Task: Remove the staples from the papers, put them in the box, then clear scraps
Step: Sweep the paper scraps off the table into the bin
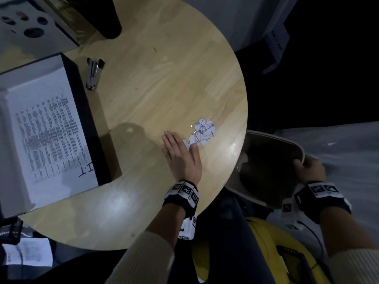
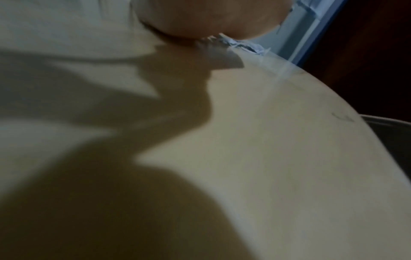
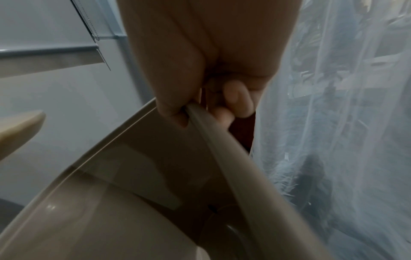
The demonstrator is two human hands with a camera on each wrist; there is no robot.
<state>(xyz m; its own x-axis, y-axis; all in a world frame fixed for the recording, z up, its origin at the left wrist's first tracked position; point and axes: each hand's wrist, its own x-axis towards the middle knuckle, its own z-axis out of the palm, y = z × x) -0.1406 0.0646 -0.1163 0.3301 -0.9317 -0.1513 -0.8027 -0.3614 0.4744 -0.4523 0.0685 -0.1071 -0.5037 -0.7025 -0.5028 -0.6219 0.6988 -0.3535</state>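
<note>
A pile of torn printed paper scraps [image 1: 202,131] lies on the round wooden table [image 1: 155,83] near its right edge, with a few thin staples among them. My left hand [image 1: 180,148] lies flat on the table, fingers straight, its thumb side touching the near edge of the scraps [image 2: 244,46]. My right hand [image 1: 307,168] grips the rim of a beige waste bin [image 1: 272,140], held just beyond the table's right edge; its thumb and fingers pinch the bin [image 3: 155,176] rim. A black box [image 1: 82,111] at the left holds printed papers [image 1: 49,130].
A metal staple remover [image 1: 93,73] lies on the table beside the box. A white device with round openings [image 1: 26,23] stands at the far left. Sheer white fabric [image 1: 344,152] hangs right of the bin. A yellow object [image 1: 272,242] sits below, by my lap.
</note>
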